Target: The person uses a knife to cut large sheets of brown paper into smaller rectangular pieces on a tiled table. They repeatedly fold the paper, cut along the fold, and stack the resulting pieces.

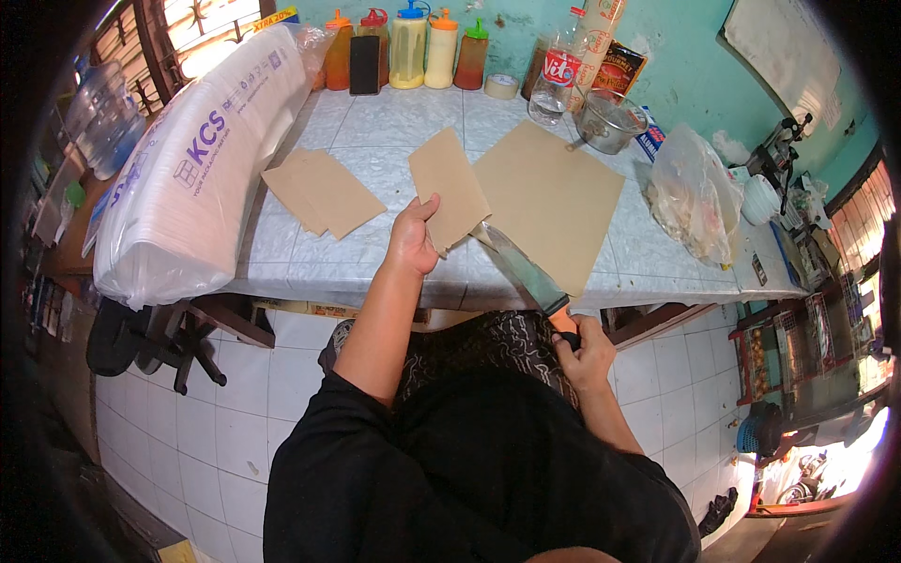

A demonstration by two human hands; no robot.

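Observation:
My left hand (415,237) grips a folded piece of brown paper (448,184) by its lower left edge, thumb on top. In my right hand (588,354) is a large kitchen knife (524,267) with an orange and black handle. Its blade points up and left, and the tip meets the lower right edge of the folded paper, perhaps between its layers. A large brown paper sheet (556,197) lies flat on the table to the right, partly behind the blade. Smaller cut brown paper pieces (324,193) lie overlapping to the left.
A long plastic-wrapped stack of white containers (204,162) fills the table's left side. Several sauce bottles (408,53), a phone (364,65) and a tape roll (501,86) line the back. A water bottle (552,91), metal pot (611,123) and plastic bag (693,197) stand right.

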